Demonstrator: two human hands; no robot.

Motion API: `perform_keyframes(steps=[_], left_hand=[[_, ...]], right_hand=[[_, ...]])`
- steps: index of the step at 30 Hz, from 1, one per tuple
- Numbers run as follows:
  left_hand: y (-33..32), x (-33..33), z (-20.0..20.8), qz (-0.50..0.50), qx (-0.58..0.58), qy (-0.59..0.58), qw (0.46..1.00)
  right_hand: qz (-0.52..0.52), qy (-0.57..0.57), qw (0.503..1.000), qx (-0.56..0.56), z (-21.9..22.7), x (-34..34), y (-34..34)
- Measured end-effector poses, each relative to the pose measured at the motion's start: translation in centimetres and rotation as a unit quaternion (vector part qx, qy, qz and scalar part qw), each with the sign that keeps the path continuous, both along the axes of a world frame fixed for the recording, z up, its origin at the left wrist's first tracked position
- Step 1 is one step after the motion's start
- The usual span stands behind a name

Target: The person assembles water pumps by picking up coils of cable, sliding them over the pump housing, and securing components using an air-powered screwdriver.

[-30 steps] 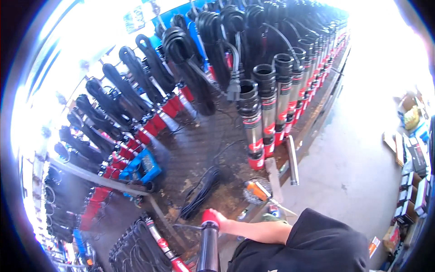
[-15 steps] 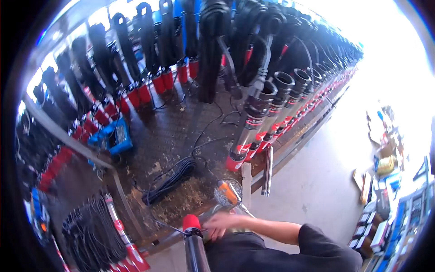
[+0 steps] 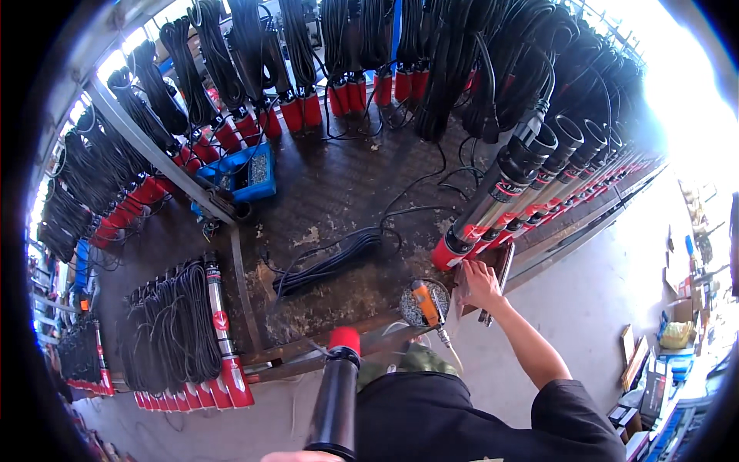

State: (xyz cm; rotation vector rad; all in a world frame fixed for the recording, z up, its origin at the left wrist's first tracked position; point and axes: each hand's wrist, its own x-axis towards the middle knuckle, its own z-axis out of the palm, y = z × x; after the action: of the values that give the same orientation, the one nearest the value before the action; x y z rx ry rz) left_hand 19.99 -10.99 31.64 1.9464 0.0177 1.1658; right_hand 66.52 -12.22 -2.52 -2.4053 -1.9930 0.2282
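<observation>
Our left hand (image 3: 302,457), cropped at the lower edge, holding the red-capped black tube (image 3: 334,402) before the workbench (image 3: 323,208), our right hand (image 3: 481,286) at its edge, near red-based cylinders (image 3: 493,202), its grip we cannot tell.

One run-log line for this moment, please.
Left hand: at lower end of glossy black red-capped cylinder | Right hand: at edge of dark brown bench, beside red-based silver tube | Coiled black cable: lying on bench
</observation>
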Motion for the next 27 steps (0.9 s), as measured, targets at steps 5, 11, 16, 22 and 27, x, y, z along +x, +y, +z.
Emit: perform_keyframes(steps=[5,11,16,22,27], left_hand=[[0.2,3.6,0.2,-0.225,-0.005,0.066,0.972],[0.1,3.9,-0.6,-0.170,-0.039,0.011,0.985],[-1.5,4.0,-0.7,-0.049,-0.027,-0.004,0.998],[-2.6,6.7,-0.6,-0.108,0.003,0.084,0.991],[-1.5,6.9,-0.5,-0.205,-0.072,0.119,0.969]], right_hand=[[-0.011,0.025,0.999,-0.027,1.0,0.1,0.1],[0.003,0.003,1.000,0.002,0.9,0.6,0.4],[-0.005,0.004,0.999,0.042,-0.5,1.8,-0.1],[-0.031,0.028,0.999,0.019,0.9,1.6,-0.1],[-0.080,0.070,0.992,0.068,1.6,2.9,-0.6]])
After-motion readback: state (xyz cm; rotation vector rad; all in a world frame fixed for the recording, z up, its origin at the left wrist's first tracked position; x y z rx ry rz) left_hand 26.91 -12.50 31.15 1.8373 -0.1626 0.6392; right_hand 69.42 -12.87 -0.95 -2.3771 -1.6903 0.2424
